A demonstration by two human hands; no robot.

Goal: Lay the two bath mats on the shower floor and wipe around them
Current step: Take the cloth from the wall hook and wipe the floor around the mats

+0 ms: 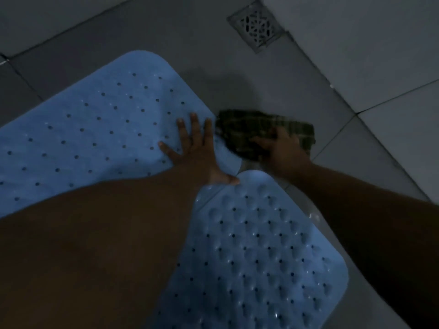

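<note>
Starting nearest the camera, the near bath mat lies flat on the grey tiled shower floor, its bumpy, perforated blue surface running from the lower edge up to a rounded corner between the two forearms; much of its left side is hidden under the left arm. Just beyond it the far bath mat stretches off to the left, also flat, its near right corner almost meeting the first mat's rounded corner, so both mats appear to be laid and the work now looks like the wiping part. The left hand rests palm down on that far mat's right end with fingers spread wide and gripping nothing, probably to pin the mat so it does not slide or lift while the cloth works along its edge. Just to the right, the right hand presses flat onto a dark checked cloth that sits on bare tile, touching the far mat's edge; the fingers lie over the bunched fabric, pushing it down rather than pinching it, though the dim light and motion blur leave the exact finger positions unclear. The cloth's position suggests the strip of floor beside the mats is the part being cleaned. Farther off, a square metal floor drain sits in the tile close to the pale wall, well apart from both mats and not covered by either.
</note>
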